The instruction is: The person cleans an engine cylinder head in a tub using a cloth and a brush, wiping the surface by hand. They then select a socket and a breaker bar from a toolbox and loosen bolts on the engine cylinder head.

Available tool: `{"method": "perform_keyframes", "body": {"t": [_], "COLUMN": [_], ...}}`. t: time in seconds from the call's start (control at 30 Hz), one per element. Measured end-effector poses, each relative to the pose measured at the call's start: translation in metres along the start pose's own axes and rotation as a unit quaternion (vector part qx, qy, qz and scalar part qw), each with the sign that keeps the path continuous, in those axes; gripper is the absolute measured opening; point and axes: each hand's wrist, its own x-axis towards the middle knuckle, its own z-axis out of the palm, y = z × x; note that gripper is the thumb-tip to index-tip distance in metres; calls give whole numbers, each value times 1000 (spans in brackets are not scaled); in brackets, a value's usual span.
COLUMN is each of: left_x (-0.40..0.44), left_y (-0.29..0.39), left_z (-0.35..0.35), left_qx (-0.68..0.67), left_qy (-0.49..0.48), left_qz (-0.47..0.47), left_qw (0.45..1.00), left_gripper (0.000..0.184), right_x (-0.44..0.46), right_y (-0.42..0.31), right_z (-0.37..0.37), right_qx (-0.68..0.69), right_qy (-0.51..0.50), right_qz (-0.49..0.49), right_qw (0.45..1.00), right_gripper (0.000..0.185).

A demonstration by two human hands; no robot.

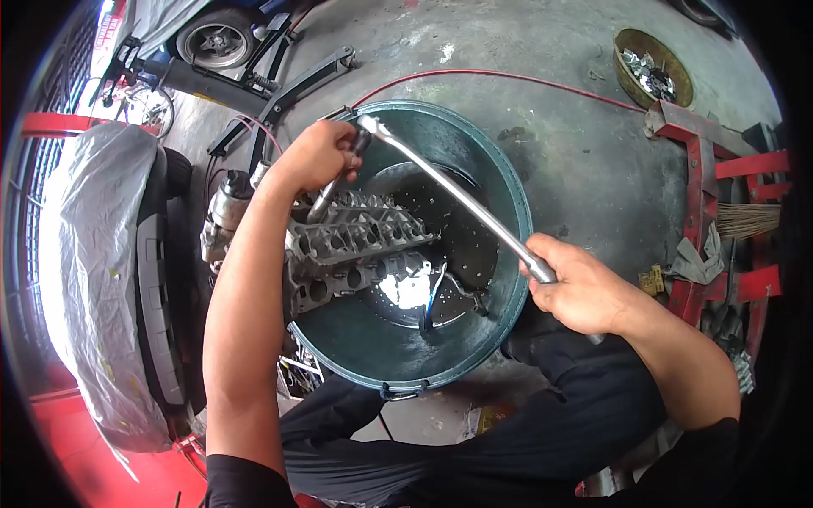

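My right hand is closed around the handle end of a long silver breaker bar. The bar slants up to the left, where its head meets an upright socket extension. Wrapped around the top of that extension, just below the bar's head, is my left hand. The extension leans down to a grey metal engine cylinder head, which rests across the left side of a large green tub. Where the extension's lower end seats is hard to make out.
Dark liquid, a cable and a hose piece lie in the tub. A red air hose crosses the floor behind. At right stand a red metal frame and a basin of metal parts. A plastic-covered car part stands left.
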Motion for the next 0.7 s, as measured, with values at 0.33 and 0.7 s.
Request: {"method": "perform_keyframes", "body": {"t": [0.33, 0.7], "left_x": [19, 32], "left_y": [-10, -1], "left_z": [4, 9], "left_qx": [-90, -121], "left_qy": [-53, -52], "left_qz": [-5, 23], "left_qw": [995, 991], "left_gripper": [25, 31], "right_x": [-4, -6], "right_y": [0, 3], "right_z": [5, -4], "right_qx": [28, 6], "right_qy": [60, 124], "right_qz": [-38, -77], "right_qw": [997, 989], "right_gripper": [21, 22]}}
